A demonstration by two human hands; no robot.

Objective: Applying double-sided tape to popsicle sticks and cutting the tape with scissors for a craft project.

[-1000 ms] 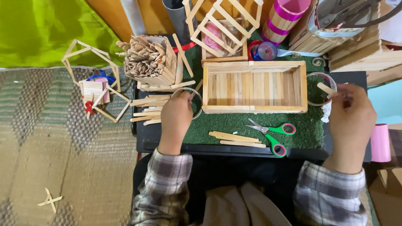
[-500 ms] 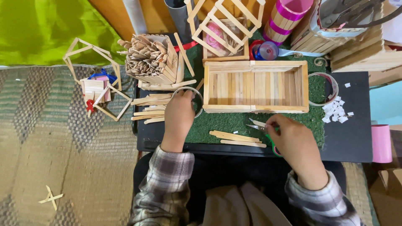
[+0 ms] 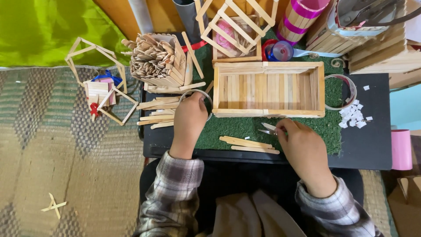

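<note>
My left hand (image 3: 189, 120) rests on a clear tape ring (image 3: 197, 94) at the left end of an open box made of wooden sticks (image 3: 269, 88). My right hand (image 3: 305, 151) covers the handles of the scissors; their metal blades (image 3: 266, 128) stick out to the left over the green turf mat (image 3: 245, 127). A few loose wooden sticks (image 3: 247, 144) lie just left of that hand. Small white paper squares (image 3: 354, 115) are scattered on the black table (image 3: 372, 145) at the right.
A holder full of wooden sticks (image 3: 153, 59) and flat sticks (image 3: 158, 112) sit at the left. Stick frames (image 3: 101, 83) lie on the woven mat. A second tape ring (image 3: 344, 90), a lattice frame (image 3: 239, 26), a pink-striped cup (image 3: 298, 19) and a pink roll (image 3: 401, 149) surround the box.
My right hand came down from the paper squares at the right to the scissors in front of the box and closed over their handles. My left hand stayed on the tape ring.
</note>
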